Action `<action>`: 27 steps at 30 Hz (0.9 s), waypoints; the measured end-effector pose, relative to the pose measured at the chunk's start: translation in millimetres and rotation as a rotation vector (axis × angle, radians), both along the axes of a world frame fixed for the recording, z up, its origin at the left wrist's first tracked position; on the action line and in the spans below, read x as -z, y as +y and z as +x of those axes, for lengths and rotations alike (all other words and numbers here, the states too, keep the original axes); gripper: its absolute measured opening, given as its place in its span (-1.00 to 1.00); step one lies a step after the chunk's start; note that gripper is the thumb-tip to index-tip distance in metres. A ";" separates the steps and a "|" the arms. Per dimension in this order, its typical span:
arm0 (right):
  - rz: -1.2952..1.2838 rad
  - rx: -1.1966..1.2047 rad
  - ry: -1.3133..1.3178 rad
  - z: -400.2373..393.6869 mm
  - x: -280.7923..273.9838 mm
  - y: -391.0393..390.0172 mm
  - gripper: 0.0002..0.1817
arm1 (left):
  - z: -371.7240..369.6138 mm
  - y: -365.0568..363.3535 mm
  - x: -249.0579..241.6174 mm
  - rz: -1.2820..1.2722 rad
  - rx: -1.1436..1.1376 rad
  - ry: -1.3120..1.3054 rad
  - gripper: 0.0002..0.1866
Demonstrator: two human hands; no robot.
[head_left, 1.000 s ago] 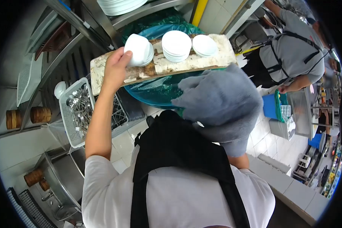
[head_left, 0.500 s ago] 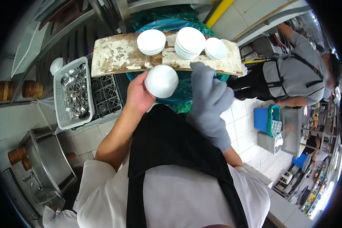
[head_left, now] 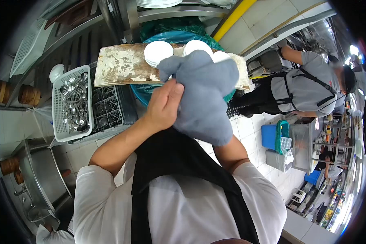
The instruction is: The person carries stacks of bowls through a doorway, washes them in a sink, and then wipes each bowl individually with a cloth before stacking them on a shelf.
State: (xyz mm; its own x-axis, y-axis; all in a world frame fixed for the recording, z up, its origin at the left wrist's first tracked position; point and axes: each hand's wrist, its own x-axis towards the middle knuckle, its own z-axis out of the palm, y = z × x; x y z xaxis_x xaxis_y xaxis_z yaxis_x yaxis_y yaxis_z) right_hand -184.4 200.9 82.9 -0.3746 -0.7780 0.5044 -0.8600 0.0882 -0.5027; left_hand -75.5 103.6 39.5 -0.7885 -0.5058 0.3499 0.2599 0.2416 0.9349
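A grey cloth [head_left: 203, 97] covers my right hand, whose fingers are hidden; only the bare right wrist [head_left: 227, 149] shows below it. Against the cloth's left edge, my left hand [head_left: 164, 103] is closed, thumb on top. The white bowl it held a moment ago is out of sight behind the cloth. Just beyond, a worn wooden board [head_left: 120, 65] carries a stack of white bowls [head_left: 158, 53] and another white stack [head_left: 198, 46]. Some white dishware [head_left: 220, 56] at the right is mostly covered by the cloth.
To the left, a white basket [head_left: 55, 105] holds many metal utensils, beside a dark glass rack [head_left: 105, 107]. Under the board is a bin lined with blue-green plastic [head_left: 162, 36]. A co-worker [head_left: 305, 87] stands at the right near a blue bin [head_left: 269, 136].
My right hand has brought the cloth left and up over the bowl, which is now hidden. My left hand has turned, its thumb now on the cloth. The camera view has shifted slightly.
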 end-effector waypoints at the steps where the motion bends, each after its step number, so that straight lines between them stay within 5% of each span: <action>1: 0.007 -0.039 -0.059 -3.5 -5.9 -3.4 -0.63 | -1.0 -1.5 -1.5 0.020 0.046 0.009 -0.59; 4: -0.158 -0.048 -0.538 3.6 1.1 -15.2 -0.59 | -8.5 1.5 -13.7 0.700 0.111 0.171 -0.50; 5: -0.247 -0.021 -0.740 11.2 7.5 -17.4 -0.58 | -12.7 2.5 -14.7 0.702 0.103 0.184 -0.50; 7: -0.354 0.055 -0.981 26.0 28.2 -21.3 -0.55 | -18.0 1.5 -13.8 1.105 0.002 0.248 -0.49; 8: -0.353 0.088 -0.990 28.8 37.5 -23.4 -0.54 | -17.3 2.9 -9.0 1.105 -0.004 0.256 -0.49; 10: -0.348 0.102 -0.968 26.7 38.0 -26.8 -0.53 | -17.0 7.6 1.6 0.377 -0.210 0.144 -0.49; 15: -0.128 -0.123 0.010 -7.1 -25.6 -18.9 -0.52 | -3.6 -2.3 -12.1 -0.178 -0.006 -0.038 -0.60; 17: -0.062 -0.173 0.242 -11.0 -29.2 -15.2 -0.48 | -3.7 -5.3 -9.3 -0.177 0.023 0.014 -0.64; 20: -0.050 -0.141 0.103 -6.4 -24.1 -12.1 -0.37 | -9.7 -11.5 4.4 -0.027 0.089 0.024 -0.63; 23: -0.001 -0.090 -0.098 7.4 -16.3 0.1 -0.26 | -13.3 -16.3 16.2 0.689 0.148 0.067 -0.55; 26: 0.102 -0.049 -0.208 11.5 -9.7 9.8 -0.14 | -15.8 -33.6 38.4 0.545 0.054 0.080 -0.54; 27: 0.126 -0.040 -0.218 11.6 -9.0 10.9 -0.10 | -19.8 -40.3 46.0 0.321 -0.061 0.112 -0.59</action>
